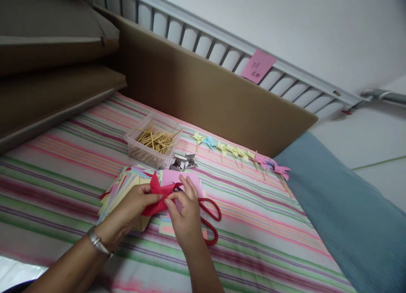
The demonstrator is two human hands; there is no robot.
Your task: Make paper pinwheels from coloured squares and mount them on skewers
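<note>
A red paper pinwheel (157, 200), with its corners partly folded in, is held up between my hands. My left hand (138, 202) pinches its left side between thumb and fingers. At its right side, my right hand (184, 202) has thumb and index finger closed on the paper near the middle; the other fingers are raised. Scissors with red handles (213, 214) lie just right of my right hand, their blades mostly hidden behind it. Below the hands are a fanned stack of coloured paper (117, 195) and pink paper squares (193, 179).
Behind the paper stands a clear plastic box (142, 155) of wooden sticks (158, 141), beside small open boxes of pins (184, 162). A row of finished paper pinwheels (234, 151) lies along the brown board (203, 94). The striped cloth (253, 225) spreads underneath.
</note>
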